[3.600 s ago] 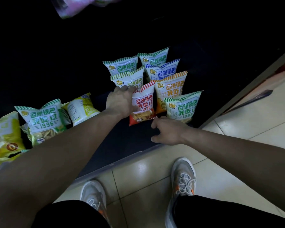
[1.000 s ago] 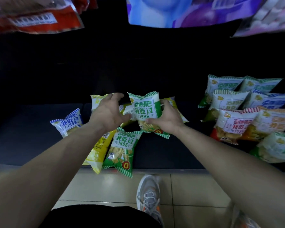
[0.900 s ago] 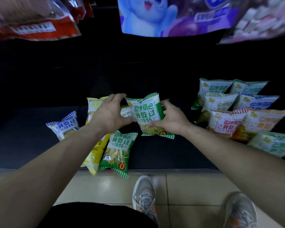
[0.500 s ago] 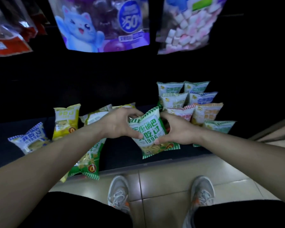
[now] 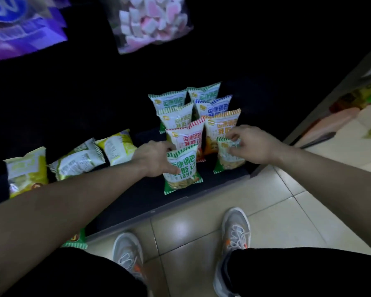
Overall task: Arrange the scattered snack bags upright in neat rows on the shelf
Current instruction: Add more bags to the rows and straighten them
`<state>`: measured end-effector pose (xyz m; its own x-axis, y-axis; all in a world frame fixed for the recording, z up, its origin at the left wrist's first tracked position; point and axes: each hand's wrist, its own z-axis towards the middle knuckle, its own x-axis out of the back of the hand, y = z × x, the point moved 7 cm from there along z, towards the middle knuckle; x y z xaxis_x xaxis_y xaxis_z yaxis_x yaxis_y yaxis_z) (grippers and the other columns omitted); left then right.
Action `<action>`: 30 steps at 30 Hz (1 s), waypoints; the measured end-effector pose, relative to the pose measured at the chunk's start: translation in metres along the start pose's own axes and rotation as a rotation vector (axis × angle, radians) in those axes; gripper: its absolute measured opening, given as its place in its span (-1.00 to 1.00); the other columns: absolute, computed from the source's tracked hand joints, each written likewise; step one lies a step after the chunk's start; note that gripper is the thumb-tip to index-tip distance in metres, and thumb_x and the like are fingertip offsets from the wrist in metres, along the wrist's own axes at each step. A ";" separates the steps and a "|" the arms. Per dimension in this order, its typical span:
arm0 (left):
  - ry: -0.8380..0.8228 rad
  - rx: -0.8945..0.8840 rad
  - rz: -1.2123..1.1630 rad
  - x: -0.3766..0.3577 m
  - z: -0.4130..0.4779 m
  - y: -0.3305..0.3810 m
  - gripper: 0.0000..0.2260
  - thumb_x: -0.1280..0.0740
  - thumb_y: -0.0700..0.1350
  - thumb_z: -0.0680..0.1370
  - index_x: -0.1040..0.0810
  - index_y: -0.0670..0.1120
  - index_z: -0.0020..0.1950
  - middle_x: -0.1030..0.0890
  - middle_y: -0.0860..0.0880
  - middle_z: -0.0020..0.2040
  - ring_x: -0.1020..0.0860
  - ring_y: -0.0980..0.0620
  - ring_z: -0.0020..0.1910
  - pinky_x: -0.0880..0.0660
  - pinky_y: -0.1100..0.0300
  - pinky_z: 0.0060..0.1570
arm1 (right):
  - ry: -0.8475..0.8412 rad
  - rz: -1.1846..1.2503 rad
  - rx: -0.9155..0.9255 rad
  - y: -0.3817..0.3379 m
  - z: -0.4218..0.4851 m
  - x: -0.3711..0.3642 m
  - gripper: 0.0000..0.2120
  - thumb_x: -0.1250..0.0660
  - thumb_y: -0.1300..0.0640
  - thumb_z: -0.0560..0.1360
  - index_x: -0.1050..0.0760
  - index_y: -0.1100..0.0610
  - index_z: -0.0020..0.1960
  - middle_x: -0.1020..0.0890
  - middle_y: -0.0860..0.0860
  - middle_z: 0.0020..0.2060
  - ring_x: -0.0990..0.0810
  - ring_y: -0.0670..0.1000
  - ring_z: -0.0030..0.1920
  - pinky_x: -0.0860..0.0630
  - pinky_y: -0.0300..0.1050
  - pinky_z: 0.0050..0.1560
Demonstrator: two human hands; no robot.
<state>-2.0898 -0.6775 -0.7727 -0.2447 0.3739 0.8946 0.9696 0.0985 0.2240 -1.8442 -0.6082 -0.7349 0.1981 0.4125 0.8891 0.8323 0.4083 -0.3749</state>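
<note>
On the dark bottom shelf (image 5: 137,202) several snack bags stand upright in two rows at the right. My left hand (image 5: 153,160) grips the left side of a green-striped bag (image 5: 181,170) standing at the front of the left row, before a red-striped bag (image 5: 185,139). My right hand (image 5: 254,146) pinches the top of another green-striped bag (image 5: 228,159) at the front of the right row, before an orange-striped bag (image 5: 221,125). Loose bags lie flat at the left: a yellow one (image 5: 27,171), a green-white one (image 5: 77,160), a yellow-white one (image 5: 118,146).
A bag of pink and white marshmallows (image 5: 150,22) and a purple bag (image 5: 19,28) hang above. Beige floor tiles (image 5: 276,211) and my two grey shoes lie below the shelf edge. Another green bag (image 5: 76,241) peeks out under my left forearm.
Both hands carried the green-striped bag rightward and set it upright at the front of the left row. My right hand left it and took the top of the neighbouring green bag.
</note>
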 end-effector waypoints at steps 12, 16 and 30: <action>0.068 -0.024 0.117 -0.034 0.044 0.053 -0.33 -0.42 0.30 0.42 -0.39 0.01 0.42 -0.56 -0.06 0.21 -0.55 -0.10 0.14 -0.53 0.07 -0.13 | -0.048 -0.077 0.006 0.029 0.008 -0.009 -0.58 -0.38 -0.06 0.51 -0.46 0.04 0.32 -0.48 0.05 0.22 -0.47 0.07 0.22 -0.46 -0.02 0.19; 0.070 -0.041 0.063 -0.035 0.047 0.056 -0.30 -0.43 0.28 0.42 -0.38 -0.02 0.45 -0.49 -0.09 0.28 -0.51 -0.12 0.20 -0.55 -0.04 0.05 | -0.082 -0.124 0.001 0.030 0.006 -0.014 -0.57 -0.36 -0.09 0.51 -0.44 0.01 0.33 -0.46 0.03 0.23 -0.46 0.07 0.24 -0.46 -0.01 0.18; 0.036 -0.045 0.089 -0.018 0.025 0.044 -0.22 -0.39 0.35 0.40 -0.27 0.04 0.51 -0.41 -0.04 0.42 -0.41 -0.08 0.35 -0.51 -0.07 0.16 | -0.093 -0.150 -0.012 0.007 0.001 -0.005 -0.53 -0.36 -0.09 0.52 -0.43 0.03 0.38 -0.46 0.05 0.31 -0.44 0.07 0.30 -0.42 -0.08 0.18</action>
<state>-2.0433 -0.6568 -0.7882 -0.1576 0.3462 0.9248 0.9870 0.0244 0.1591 -1.8403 -0.6065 -0.7424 0.0233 0.4217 0.9065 0.8551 0.4613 -0.2366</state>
